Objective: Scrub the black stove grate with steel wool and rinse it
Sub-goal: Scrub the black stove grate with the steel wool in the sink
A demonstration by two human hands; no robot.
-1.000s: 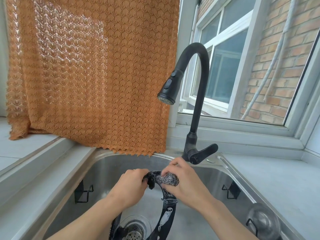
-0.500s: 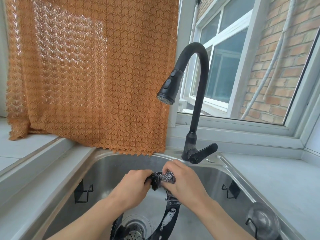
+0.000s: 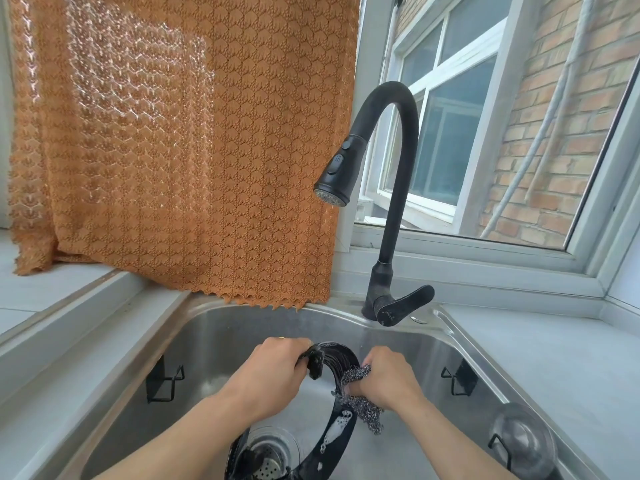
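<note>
Black stove grate (image 3: 341,426) held upright in sink (image 3: 225,327); top gripped by left hand (image 3: 273,370); steel wool (image 3: 360,403) pressed against right edge by curled right hand (image 3: 386,381).

both forearms are bare, no sleeves, with a thin gold ring (image 3: 281,338) on the left hand (image 3: 268,372).

The sink (image 3: 242,327) is shiny, smooth metal. The grate (image 3: 341,358) is black and wet, with white soap bubbles on it. The steel wool (image 3: 363,407) is a rough, scratchy tangle of grey metal threads. The tap (image 3: 394,202) is matt black. The curtain (image 3: 194,143) is orange cloth with small holes. The tabletop (image 3: 536,362) is smooth, pale grey. The wall (image 3: 561,133) outside is rough brick.
</note>
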